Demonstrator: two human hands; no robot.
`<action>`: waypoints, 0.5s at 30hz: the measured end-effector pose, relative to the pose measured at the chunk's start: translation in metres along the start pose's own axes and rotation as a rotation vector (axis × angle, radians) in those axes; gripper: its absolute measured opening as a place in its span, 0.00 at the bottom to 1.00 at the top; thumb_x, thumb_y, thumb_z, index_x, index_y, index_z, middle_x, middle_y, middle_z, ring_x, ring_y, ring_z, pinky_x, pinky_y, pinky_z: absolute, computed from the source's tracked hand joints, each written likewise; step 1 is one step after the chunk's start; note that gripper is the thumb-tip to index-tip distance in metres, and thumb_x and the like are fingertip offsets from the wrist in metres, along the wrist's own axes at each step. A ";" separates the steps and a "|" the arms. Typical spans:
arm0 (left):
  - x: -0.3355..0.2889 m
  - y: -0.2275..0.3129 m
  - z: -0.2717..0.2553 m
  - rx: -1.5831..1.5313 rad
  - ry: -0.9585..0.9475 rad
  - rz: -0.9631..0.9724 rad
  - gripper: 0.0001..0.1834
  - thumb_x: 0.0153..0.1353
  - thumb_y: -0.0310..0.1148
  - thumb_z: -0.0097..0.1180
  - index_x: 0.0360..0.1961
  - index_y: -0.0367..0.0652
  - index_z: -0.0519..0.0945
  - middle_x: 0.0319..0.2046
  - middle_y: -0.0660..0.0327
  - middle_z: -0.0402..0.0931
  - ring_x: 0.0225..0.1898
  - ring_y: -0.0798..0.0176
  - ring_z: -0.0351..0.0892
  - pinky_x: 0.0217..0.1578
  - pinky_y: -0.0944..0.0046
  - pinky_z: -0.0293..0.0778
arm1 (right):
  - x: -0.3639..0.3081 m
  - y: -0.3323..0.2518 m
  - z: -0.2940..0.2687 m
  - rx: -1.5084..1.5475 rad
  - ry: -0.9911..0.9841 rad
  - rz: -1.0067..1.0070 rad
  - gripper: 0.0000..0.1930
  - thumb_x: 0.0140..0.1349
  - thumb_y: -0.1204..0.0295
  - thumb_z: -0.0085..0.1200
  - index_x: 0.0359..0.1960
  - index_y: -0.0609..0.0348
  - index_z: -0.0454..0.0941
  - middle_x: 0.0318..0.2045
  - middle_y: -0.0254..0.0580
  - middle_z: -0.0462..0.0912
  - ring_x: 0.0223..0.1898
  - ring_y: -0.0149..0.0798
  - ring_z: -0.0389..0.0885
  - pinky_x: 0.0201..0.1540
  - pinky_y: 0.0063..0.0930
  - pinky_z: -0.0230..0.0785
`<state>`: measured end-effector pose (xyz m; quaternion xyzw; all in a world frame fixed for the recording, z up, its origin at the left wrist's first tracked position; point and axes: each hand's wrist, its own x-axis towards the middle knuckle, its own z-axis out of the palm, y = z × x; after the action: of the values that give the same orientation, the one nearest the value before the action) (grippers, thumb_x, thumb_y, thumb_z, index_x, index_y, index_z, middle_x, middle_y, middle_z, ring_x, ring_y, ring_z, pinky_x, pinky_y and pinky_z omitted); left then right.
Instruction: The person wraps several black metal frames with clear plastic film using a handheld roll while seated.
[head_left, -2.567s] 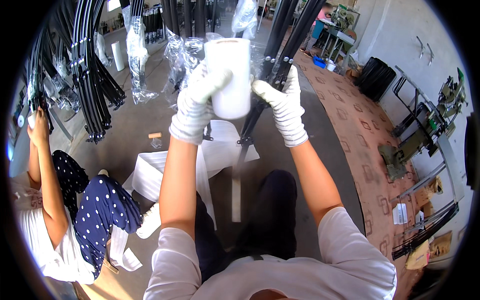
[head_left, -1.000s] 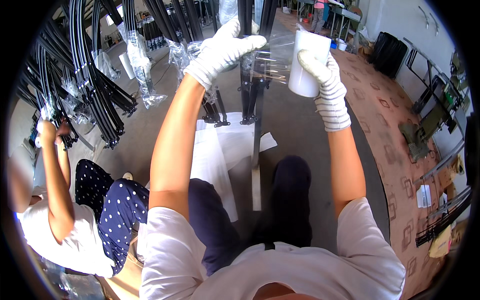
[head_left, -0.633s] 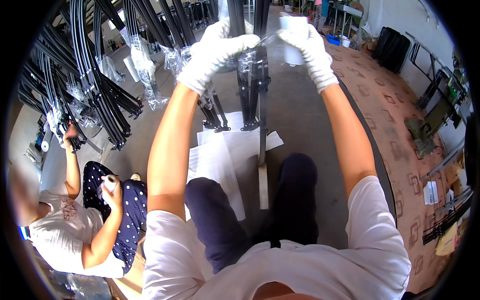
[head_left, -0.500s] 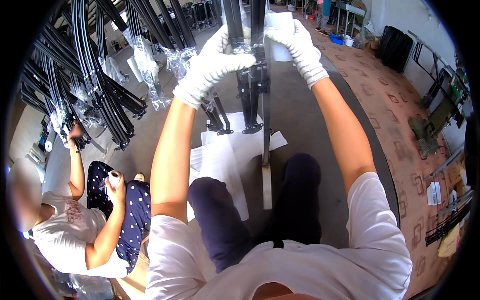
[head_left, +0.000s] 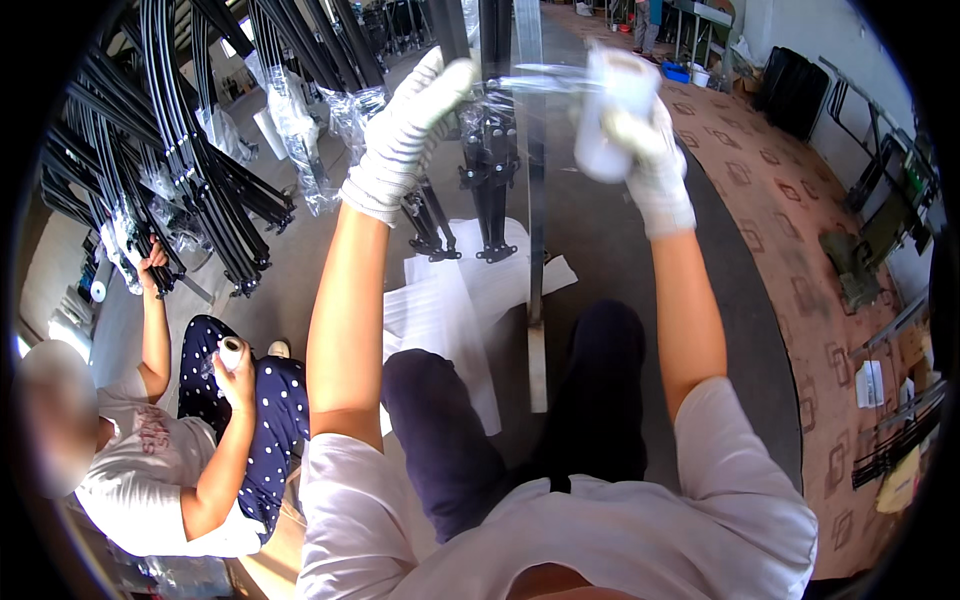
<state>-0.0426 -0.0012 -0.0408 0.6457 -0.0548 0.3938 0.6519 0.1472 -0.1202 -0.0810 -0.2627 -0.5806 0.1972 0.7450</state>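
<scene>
In its striped white glove, my left hand [head_left: 405, 140] is at the left side of an upright bundle of black metal tubes [head_left: 490, 175], its fingers bent around the bundle and partly hidden. My right hand [head_left: 655, 165], also gloved, grips a white roll of clear stretch film [head_left: 612, 115] to the right of the bundle. Both roll and glove are smeared by motion. A taut strip of clear film [head_left: 548, 82] runs from the roll to the tubes, where film is wrapped around their jointed parts. Beside the bundle stands a grey metal post [head_left: 537, 240].
White foam sheets [head_left: 440, 310] lie under the tube ends. Many black tube bundles [head_left: 200, 150], some film-wrapped, lean at the left. A co-worker [head_left: 170, 450] sits close on my left, holding a small film roll [head_left: 231, 352]. Machinery and racks line the right wall.
My right hand has swung the roll rightward and toward me, away from the tubes, drawing out a film strip. My left thumb has lifted from across the bundle's front.
</scene>
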 end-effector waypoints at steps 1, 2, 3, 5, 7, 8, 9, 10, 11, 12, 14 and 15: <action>0.002 -0.002 0.002 -0.004 -0.017 -0.012 0.22 0.49 0.34 0.58 0.47 0.43 0.69 0.36 0.67 0.73 0.38 0.74 0.70 0.41 0.73 0.66 | -0.020 -0.002 0.008 0.094 -0.066 0.072 0.27 0.40 0.69 0.59 0.45 0.59 0.66 0.34 0.41 0.75 0.33 0.34 0.75 0.38 0.28 0.71; 0.008 -0.005 0.008 -0.014 -0.045 -0.027 0.23 0.49 0.35 0.58 0.47 0.42 0.69 0.36 0.66 0.73 0.38 0.74 0.70 0.41 0.74 0.65 | -0.038 0.002 0.024 0.021 -0.061 0.032 0.31 0.35 0.70 0.63 0.45 0.58 0.64 0.36 0.40 0.74 0.36 0.33 0.74 0.39 0.28 0.69; 0.011 -0.002 0.014 -0.014 -0.061 -0.042 0.23 0.49 0.35 0.59 0.47 0.42 0.70 0.36 0.66 0.73 0.38 0.74 0.70 0.40 0.74 0.65 | -0.054 0.006 0.044 -0.041 -0.065 -0.007 0.35 0.30 0.70 0.66 0.45 0.57 0.62 0.37 0.39 0.72 0.38 0.33 0.72 0.41 0.28 0.68; 0.021 0.002 0.021 0.265 -0.173 0.009 0.18 0.52 0.38 0.53 0.41 0.38 0.73 0.38 0.61 0.74 0.39 0.68 0.72 0.42 0.70 0.68 | -0.076 0.005 0.087 -0.203 0.000 -0.100 0.37 0.31 0.75 0.66 0.46 0.55 0.57 0.38 0.35 0.71 0.40 0.30 0.70 0.44 0.26 0.65; 0.027 0.002 0.018 0.268 -0.166 -0.062 0.17 0.51 0.38 0.55 0.38 0.37 0.74 0.37 0.59 0.74 0.38 0.65 0.74 0.41 0.67 0.70 | -0.079 0.011 0.108 -0.113 0.055 -0.081 0.37 0.33 0.74 0.66 0.48 0.55 0.58 0.40 0.35 0.70 0.41 0.27 0.69 0.45 0.24 0.64; 0.028 0.003 0.016 0.269 -0.207 -0.064 0.18 0.49 0.37 0.57 0.39 0.37 0.73 0.35 0.56 0.75 0.36 0.63 0.75 0.40 0.65 0.71 | -0.080 0.011 0.112 -0.133 0.058 -0.063 0.38 0.33 0.74 0.67 0.49 0.55 0.58 0.40 0.35 0.70 0.41 0.27 0.69 0.45 0.24 0.64; 0.026 0.003 0.014 0.314 -0.199 -0.068 0.19 0.49 0.36 0.57 0.40 0.36 0.72 0.35 0.56 0.75 0.36 0.63 0.75 0.40 0.64 0.71 | -0.081 0.011 0.117 -0.147 0.061 -0.045 0.38 0.33 0.73 0.67 0.49 0.56 0.58 0.39 0.34 0.70 0.41 0.26 0.69 0.45 0.24 0.64; 0.023 0.002 0.012 0.360 -0.191 -0.073 0.20 0.49 0.36 0.58 0.41 0.36 0.71 0.34 0.55 0.75 0.36 0.62 0.75 0.40 0.64 0.71 | -0.083 0.014 0.120 -0.074 0.082 -0.055 0.38 0.33 0.73 0.67 0.49 0.56 0.58 0.39 0.34 0.69 0.41 0.26 0.69 0.45 0.24 0.64; 0.020 0.001 0.011 0.408 -0.181 -0.077 0.21 0.48 0.35 0.58 0.42 0.36 0.71 0.34 0.54 0.75 0.37 0.62 0.75 0.40 0.64 0.71 | -0.085 0.019 0.122 0.000 0.102 -0.064 0.38 0.33 0.73 0.67 0.49 0.56 0.58 0.39 0.34 0.69 0.41 0.26 0.69 0.45 0.24 0.64; 0.017 0.001 0.009 0.405 -0.172 -0.119 0.23 0.48 0.35 0.58 0.44 0.36 0.69 0.34 0.54 0.75 0.38 0.62 0.74 0.42 0.64 0.70 | -0.087 0.021 0.125 0.073 0.120 -0.076 0.37 0.33 0.73 0.67 0.48 0.56 0.59 0.39 0.34 0.69 0.40 0.26 0.69 0.45 0.24 0.64; 0.011 0.003 0.009 0.396 -0.175 -0.159 0.22 0.48 0.33 0.58 0.44 0.36 0.69 0.35 0.55 0.74 0.40 0.62 0.73 0.44 0.65 0.68 | -0.088 0.013 0.126 -0.002 0.198 -0.101 0.37 0.33 0.73 0.67 0.47 0.57 0.59 0.39 0.35 0.69 0.40 0.27 0.69 0.45 0.24 0.64; 0.012 0.004 0.008 0.421 -0.184 -0.149 0.22 0.48 0.33 0.57 0.44 0.36 0.69 0.35 0.56 0.74 0.40 0.62 0.73 0.44 0.65 0.68 | -0.088 0.004 0.127 -0.040 0.235 -0.112 0.37 0.33 0.72 0.67 0.47 0.57 0.59 0.39 0.35 0.69 0.40 0.27 0.69 0.44 0.24 0.64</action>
<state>-0.0337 -0.0035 -0.0295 0.8027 0.0173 0.2868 0.5226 0.0026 -0.1491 -0.1268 -0.2659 -0.5067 0.1116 0.8125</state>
